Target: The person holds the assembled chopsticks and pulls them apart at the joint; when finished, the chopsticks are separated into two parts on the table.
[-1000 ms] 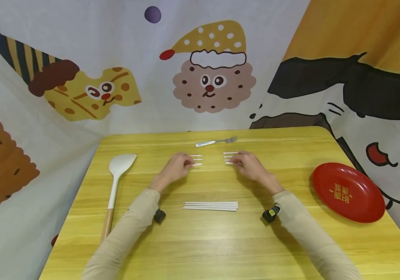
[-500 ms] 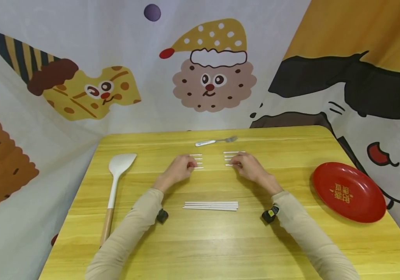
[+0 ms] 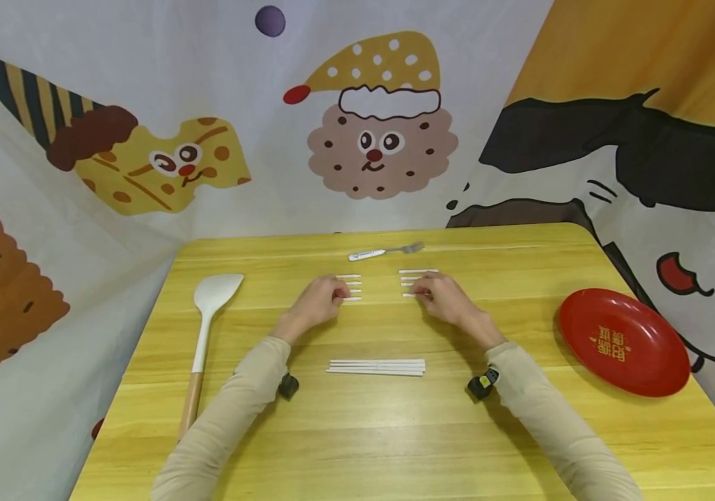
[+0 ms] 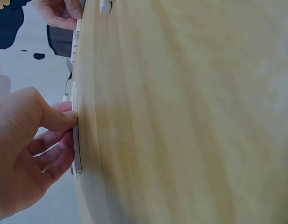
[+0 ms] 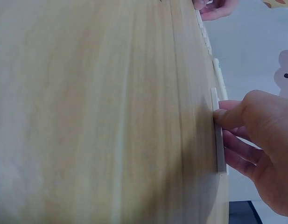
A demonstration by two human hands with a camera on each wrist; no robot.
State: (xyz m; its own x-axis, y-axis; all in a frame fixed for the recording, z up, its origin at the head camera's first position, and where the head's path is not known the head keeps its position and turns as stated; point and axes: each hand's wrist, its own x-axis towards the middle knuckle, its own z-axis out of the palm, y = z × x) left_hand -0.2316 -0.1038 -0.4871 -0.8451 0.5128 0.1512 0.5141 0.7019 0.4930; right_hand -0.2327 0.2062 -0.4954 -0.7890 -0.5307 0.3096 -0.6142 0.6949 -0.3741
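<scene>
My left hand point(image 3: 320, 299) pinches a slim white stick point(image 4: 75, 130) between thumb and fingers, low at the tabletop. This stick is the nearest of several parallel white sticks point(image 3: 350, 283) whose right ends show past the fingertips. Across a gap, my right hand point(image 3: 444, 296) pinches another white stick point(image 5: 218, 144), the nearest in a second row of white sticks point(image 3: 419, 271). Much of both rows is hidden under the hands. Closer to the person, several longer white sticks point(image 3: 375, 367) lie side by side on the wooden table point(image 3: 370, 431).
Behind the rows lies a fork point(image 3: 366, 255) with a white handle. A white spatula point(image 3: 213, 296) with a wooden handle lies at the left, partly under the left sleeve. A red oval plate point(image 3: 623, 342) sits at the right edge. A printed curtain point(image 3: 270, 153) hangs behind.
My left hand has shifted slightly toward the person with its stick, so another stick end shows in the left row. The right hand's stick has also edged slightly nearer; both hands then stay nearly still.
</scene>
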